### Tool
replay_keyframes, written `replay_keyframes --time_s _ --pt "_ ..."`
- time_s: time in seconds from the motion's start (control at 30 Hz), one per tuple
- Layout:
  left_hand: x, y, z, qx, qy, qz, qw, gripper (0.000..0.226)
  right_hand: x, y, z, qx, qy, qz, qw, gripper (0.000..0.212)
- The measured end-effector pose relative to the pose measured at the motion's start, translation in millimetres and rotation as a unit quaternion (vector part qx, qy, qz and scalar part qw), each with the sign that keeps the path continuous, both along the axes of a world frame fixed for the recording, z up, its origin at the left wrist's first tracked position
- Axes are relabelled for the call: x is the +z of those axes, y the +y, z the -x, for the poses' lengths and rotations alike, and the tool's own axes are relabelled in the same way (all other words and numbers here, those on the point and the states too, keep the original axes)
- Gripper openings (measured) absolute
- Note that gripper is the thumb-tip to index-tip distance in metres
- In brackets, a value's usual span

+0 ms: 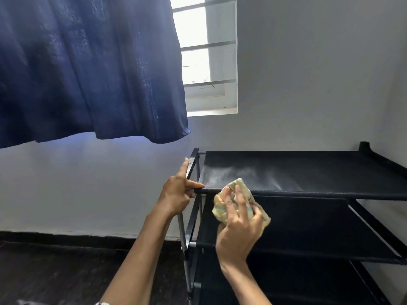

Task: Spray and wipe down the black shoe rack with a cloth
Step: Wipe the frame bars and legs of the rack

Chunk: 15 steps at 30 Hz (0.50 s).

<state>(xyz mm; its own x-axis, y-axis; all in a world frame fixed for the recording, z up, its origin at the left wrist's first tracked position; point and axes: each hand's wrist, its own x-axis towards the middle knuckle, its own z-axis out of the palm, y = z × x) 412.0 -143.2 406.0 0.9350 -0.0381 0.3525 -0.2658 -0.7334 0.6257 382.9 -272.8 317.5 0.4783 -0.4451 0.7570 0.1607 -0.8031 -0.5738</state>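
Cloth [241, 203] (bunched) against shoe rack [308, 172]

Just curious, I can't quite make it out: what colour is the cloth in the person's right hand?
Pale yellow cloth with faint bluish stripes, seen in the head view.

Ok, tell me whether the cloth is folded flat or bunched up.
Bunched up. The yellowish cloth sits crumpled in a wad under the right hand, fingers curled over it, at the front edge of the shoe rack.

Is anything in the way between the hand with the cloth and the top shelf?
Nothing visible. The right hand holds the crumpled yellow cloth right at the front edge of the black fabric top shelf, which looks bare.
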Motion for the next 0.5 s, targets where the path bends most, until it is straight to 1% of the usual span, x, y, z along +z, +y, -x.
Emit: replay_keyframes --time_s 0.07,0.17,0.23,0.27,0.33,0.4,0.5 --pt "-2 2 -2 -0.002 0.005 0.012 1.0 0.094 4 18 4 0.028 0.002 0.002 1.0 0.053" --pt "-3 3 -2 0.003 -0.002 0.01 1.0 0.091 8 39 4 0.109 -0.007 0.089 0.99 0.061" --pt "-2 1 -1 0.013 -0.015 -0.006 1.0 0.089 14 38 3 0.126 0.008 0.12 0.985 0.069" --pt "-1 0 0 0.011 -0.015 -0.004 1.0 0.089 17 33 5 0.121 0.013 0.126 0.985 0.069" --pt "-2 -2 1 0.004 -0.006 0.025 1.0 0.089 21 17 8 0.1 0.015 0.105 0.989 0.062" --pt "-4 -3 1 0.006 0.002 0.054 0.999 0.089 20 -5 8 0.06 0.021 0.054 0.997 0.06" --pt "-6 -2 1 0.018 -0.006 0.05 0.999 0.088 13 -24 5 0.02 0.055 -0.024 0.998 0.072"
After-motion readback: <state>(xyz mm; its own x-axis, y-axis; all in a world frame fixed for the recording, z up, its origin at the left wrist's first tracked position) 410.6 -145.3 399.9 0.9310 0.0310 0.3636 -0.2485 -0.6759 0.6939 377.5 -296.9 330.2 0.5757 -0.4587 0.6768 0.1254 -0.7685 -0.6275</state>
